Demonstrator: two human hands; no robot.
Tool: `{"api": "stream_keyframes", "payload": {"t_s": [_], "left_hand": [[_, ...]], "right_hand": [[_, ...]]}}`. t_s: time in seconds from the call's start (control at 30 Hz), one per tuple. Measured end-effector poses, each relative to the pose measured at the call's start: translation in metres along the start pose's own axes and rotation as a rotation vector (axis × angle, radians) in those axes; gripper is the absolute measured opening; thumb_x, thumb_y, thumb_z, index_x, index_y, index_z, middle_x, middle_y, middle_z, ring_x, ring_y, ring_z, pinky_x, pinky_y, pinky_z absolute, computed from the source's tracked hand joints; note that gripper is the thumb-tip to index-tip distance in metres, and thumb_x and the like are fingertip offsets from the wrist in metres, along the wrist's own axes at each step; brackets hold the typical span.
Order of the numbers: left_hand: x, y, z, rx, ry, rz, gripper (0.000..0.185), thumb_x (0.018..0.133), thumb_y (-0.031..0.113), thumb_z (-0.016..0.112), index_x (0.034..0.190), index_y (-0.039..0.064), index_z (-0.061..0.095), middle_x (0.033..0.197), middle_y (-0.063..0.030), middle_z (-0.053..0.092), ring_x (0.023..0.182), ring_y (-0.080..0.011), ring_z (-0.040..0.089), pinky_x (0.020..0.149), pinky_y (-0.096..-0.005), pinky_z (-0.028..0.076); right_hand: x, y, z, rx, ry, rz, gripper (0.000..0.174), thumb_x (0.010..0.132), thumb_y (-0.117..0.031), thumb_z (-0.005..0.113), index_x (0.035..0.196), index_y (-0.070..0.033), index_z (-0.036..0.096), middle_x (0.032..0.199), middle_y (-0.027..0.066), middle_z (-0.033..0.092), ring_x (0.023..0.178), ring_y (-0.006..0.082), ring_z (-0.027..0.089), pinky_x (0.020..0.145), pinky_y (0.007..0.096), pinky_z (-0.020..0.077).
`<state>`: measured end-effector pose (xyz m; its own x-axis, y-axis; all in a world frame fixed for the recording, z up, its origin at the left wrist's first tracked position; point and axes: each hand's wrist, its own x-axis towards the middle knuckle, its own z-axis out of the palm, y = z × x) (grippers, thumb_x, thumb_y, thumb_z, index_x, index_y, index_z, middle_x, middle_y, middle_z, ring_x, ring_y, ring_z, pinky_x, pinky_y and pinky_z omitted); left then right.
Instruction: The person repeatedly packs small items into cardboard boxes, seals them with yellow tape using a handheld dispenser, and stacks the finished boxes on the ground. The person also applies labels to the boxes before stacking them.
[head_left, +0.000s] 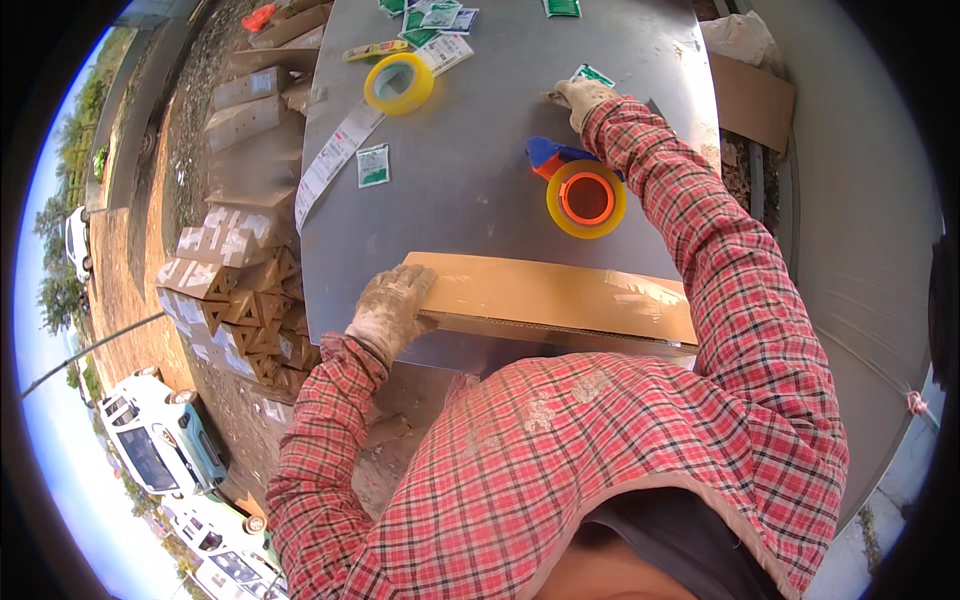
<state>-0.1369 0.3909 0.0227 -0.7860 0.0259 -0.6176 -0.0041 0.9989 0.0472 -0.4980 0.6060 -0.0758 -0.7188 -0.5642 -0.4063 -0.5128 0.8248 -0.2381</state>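
Note:
My left hand (394, 311), in a dirty pale work glove, grips the left end of a long, narrow cardboard box (555, 296). Its fingers lie over the top and the thumb is at the near edge. The box lies along the near side of a metal-topped table (465, 195). My right hand (586, 101), also gloved, reaches across the table to a small green-and-white packet (595, 75). Whether its fingers have closed on anything is hidden. Below the right wrist lies a blue-and-orange tape dispenser (551, 154) with a roll of yellow tape (556, 206).
Another yellow tape roll (373, 84) sits on a strip of printed labels (337, 154). One packet (373, 166) lies nearby, several more (427, 22) at the far edge. Stacked cardboard boxes (240, 300) stand left of the table; a cardboard sheet (752, 101) is at right.

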Motion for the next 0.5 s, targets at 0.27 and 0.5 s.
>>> {"api": "stream_keyframes", "payload": {"t_s": [0.27, 0.5], "left_hand": [[0.009, 0.0, 0.019, -0.21, 0.105, 0.066, 0.08, 0.071, 0.034, 0.085, 0.139, 0.007, 0.052, 0.143, -0.0133, 0.051, 0.137, -0.031, 0.044, 0.117, -0.0426, 0.033], [0.008, -0.002, 0.011, -0.255, 0.069, 0.038, 0.078, 0.072, 0.037, 0.084, 0.138, 0.008, 0.054, 0.143, -0.013, 0.052, 0.136, -0.0311, 0.045, 0.116, -0.0409, 0.035]], "right_hand": [[-0.088, -0.117, -0.045, 1.802, 0.267, -0.37, 0.015, 0.091, -0.024, 0.061, 0.088, -0.012, 0.051, 0.077, 0.0037, 0.045, 0.072, 0.018, 0.044, 0.068, 0.0334, 0.0351], [-0.117, -0.154, 0.021, 1.743, -0.6, -0.315, 0.028, 0.098, -0.022, 0.051, 0.074, -0.007, 0.049, 0.055, 0.0002, 0.04, 0.045, 0.0132, 0.041, 0.048, 0.032, 0.0466]]}}
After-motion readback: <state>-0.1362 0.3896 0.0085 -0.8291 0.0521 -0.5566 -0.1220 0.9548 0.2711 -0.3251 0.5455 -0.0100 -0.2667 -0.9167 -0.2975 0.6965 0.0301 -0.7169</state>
